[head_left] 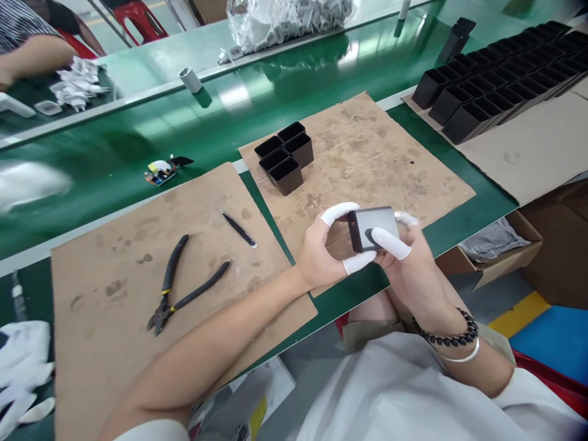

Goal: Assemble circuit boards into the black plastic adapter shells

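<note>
Both my hands hold one small dark grey box-shaped housing (377, 224) above the near edge of a cardboard sheet (395, 165). My left hand (324, 248) grips its left end with white finger cots on thumb and forefinger. My right hand (404, 257) wraps its right side, a cotted thumb pressed on the top face. A bead bracelet and a white band ring my right wrist. Four black open housings (285, 156) stand clustered on the same sheet farther off.
Black pliers (181, 288) and a thin black tool (239, 229) lie on the left cardboard sheet (114, 294). Rows of black housings (500, 79) fill the right sheet. A small circuit board (160, 170) rides the green conveyor belt (138, 141). Another person's arm (32, 55) works at far left.
</note>
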Demonstrator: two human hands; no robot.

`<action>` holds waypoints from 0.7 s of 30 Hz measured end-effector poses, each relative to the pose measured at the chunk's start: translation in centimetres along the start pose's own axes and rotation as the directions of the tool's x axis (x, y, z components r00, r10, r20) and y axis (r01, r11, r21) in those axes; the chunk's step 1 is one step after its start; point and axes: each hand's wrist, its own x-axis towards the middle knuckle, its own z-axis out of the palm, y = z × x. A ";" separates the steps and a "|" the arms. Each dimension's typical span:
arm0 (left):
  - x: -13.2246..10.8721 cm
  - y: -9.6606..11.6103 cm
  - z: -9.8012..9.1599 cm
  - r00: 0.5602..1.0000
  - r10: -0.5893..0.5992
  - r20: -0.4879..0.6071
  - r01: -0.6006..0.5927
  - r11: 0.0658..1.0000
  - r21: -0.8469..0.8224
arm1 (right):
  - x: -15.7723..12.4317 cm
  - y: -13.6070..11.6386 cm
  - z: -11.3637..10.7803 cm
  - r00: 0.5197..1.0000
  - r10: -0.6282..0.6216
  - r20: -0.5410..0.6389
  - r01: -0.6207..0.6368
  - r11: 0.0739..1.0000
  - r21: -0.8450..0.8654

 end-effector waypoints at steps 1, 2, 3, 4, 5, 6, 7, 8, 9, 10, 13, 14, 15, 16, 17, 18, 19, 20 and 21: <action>0.0 0.0 0.0 1.000 -0.001 0.011 0.002 1.000 -0.007 | 0.1 -0.2 -0.2 0.996 -0.085 -0.006 0.084 0.993 -0.082; 0.1 0.0 -0.1 1.000 -0.006 0.028 0.007 1.000 -0.022 | 0.3 -0.5 -0.5 0.987 -0.160 0.016 0.160 0.973 -0.164; 0.2 -0.1 -0.2 0.999 -0.015 0.052 0.017 0.999 -0.046 | 0.5 -0.8 -0.9 0.976 -0.211 0.056 0.218 0.946 -0.238; 0.3 -0.1 -0.2 0.996 -0.028 0.085 0.034 0.996 -0.078 | 0.8 -1.1 -1.4 0.969 -0.228 0.098 0.247 0.922 -0.297; 0.4 -0.2 -0.3 0.991 -0.042 0.127 0.056 0.992 -0.116 | 1.1 -1.5 -1.8 0.968 -0.215 0.129 0.247 0.907 -0.340; 0.4 -0.3 -0.4 0.984 -0.057 0.171 0.084 0.984 -0.155 | 1.4 -1.9 -2.3 0.972 -0.183 0.149 0.226 0.900 -0.373; 0.5 -0.4 -0.4 0.974 -0.075 0.213 0.116 0.975 -0.191 | 1.7 -2.3 -2.7 0.977 -0.141 0.161 0.195 0.895 -0.401; 0.6 -0.6 -0.5 0.964 -0.092 0.248 0.150 0.963 -0.225 | 2.1 -2.8 -3.0 0.980 -0.097 0.173 0.163 0.889 -0.428; 0.7 -0.7 -0.5 0.954 -0.110 0.278 0.185 0.948 -0.259 | 2.4 -3.3 -3.3 0.979 -0.055 0.196 0.139 0.881 -0.451; 0.7 -0.9 -0.6 0.945 -0.127 0.302 0.219 0.931 -0.293 | 2.8 -3.8 -3.6 0.974 -0.017 0.227 0.124 0.876 -0.465; 0.9 -1.2 -0.7 0.919 -0.175 0.353 0.313 0.868 -0.384 | 3.6 -5.4 -3.9 0.924 0.147 0.352 0.034 0.887 -0.460; 1.0 -1.3 -0.7 0.909 -0.192 0.370 0.346 0.843 -0.412 | 3.8 -5.9 -4.0 0.899 0.209 0.385 -0.008 0.887 -0.462; 1.1 -1.3 -0.7 0.898 -0.210 0.387 0.378 0.817 -0.435 | 3.9 -6.4 -4.1 0.876 0.260 0.407 -0.039 0.877 -0.478; 1.2 -1.3 -0.8 0.886 -0.228 0.403 0.410 0.790 -0.456 | 3.9 -6.9 -4.2 0.860 0.290 0.420 -0.043 0.861 -0.506; 1.3 -1.2 -0.9 0.873 -0.246 0.420 0.443 0.762 -0.473 | 3.8 -7.3 -4.3 0.855 0.289 0.430 -0.011 0.840 -0.542; 1.5 -1.1 -1.0 0.858 -0.265 0.440 0.476 0.732 -0.487 | 3.7 -7.7 -4.4 0.862 0.246 0.444 0.065 0.814 -0.578; 1.6 -1.0 -1.1 0.841 -0.284 0.461 0.511 0.699 -0.500 | 3.5 -8.0 -4.5 0.866 0.171 0.469 0.178 0.772 -0.610; 1.8 -1.0 -1.3 0.822 -0.302 0.482 0.545 0.661 -0.516 | 3.4 -8.2 -4.7 0.858 0.082 0.508 0.308 0.709 -0.634; 2.0 -0.9 -1.5 0.801 -0.319 0.507 0.581 0.618 -0.530 | 3.4 -8.4 -4.8 0.830 -0.007 0.557 0.437 0.629 -0.643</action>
